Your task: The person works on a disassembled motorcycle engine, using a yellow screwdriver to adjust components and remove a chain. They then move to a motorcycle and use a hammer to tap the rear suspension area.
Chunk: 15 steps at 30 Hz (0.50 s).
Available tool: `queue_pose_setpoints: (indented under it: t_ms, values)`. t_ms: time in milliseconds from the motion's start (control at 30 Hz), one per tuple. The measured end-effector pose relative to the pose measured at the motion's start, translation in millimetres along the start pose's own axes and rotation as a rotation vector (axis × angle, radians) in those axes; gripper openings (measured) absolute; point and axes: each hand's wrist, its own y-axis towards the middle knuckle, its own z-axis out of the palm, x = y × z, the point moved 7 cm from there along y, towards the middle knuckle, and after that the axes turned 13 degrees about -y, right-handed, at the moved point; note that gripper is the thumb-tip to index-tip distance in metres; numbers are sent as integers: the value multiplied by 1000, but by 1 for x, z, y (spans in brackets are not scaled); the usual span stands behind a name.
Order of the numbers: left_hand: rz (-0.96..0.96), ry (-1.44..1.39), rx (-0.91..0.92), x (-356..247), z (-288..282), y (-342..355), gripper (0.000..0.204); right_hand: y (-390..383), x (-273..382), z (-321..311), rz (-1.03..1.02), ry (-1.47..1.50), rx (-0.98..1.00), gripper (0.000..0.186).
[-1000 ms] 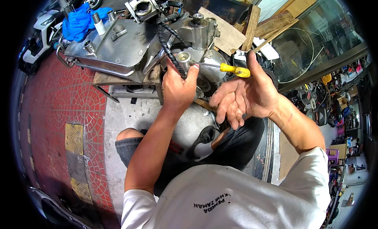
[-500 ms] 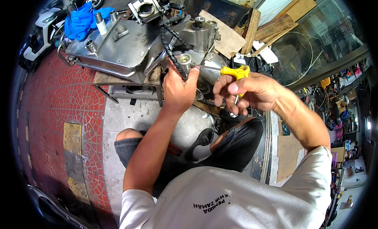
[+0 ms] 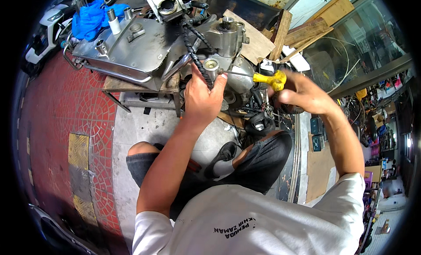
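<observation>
My left hand [image 3: 203,97] is closed round a short metal cylinder [image 3: 212,65] with a brass-coloured centre, its thumb beside the tip of a tool's shaft. A black wrapped cable [image 3: 197,62] crosses that hand in front of its fingers. The tool is a T-handle driver with a thin steel shaft and a yellow handle [image 3: 268,78], lying roughly level, its tip against the cylinder's right side. My right hand [image 3: 302,93] is at the handle's outer end. Motion smears its fingers and the handle partly covers them, so their grip is unclear.
A silver metal casing [image 3: 125,55] rests on a low wooden-topped stand [image 3: 171,81]. Behind the cylinder stands a larger metal assembly [image 3: 227,40]. Wood offcuts [image 3: 302,33] lean at the back right. A blue plastic bag [image 3: 90,22] lies at far left.
The yellow handle has shifted right and turned. My right hand has moved right with it, its fingers previously spread around the handle. My left hand keeps its hold, slightly further right.
</observation>
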Motion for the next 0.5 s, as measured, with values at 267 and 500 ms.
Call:
queue_pose_setpoints:
  t_ms: [267, 500]
  values:
    - [-14, -31, 9, 3, -1, 3, 44, 19, 10, 48, 251, 854, 243, 65]
    - [12, 6, -5, 3, 5, 0, 44, 18, 25, 0, 239, 202, 133, 46]
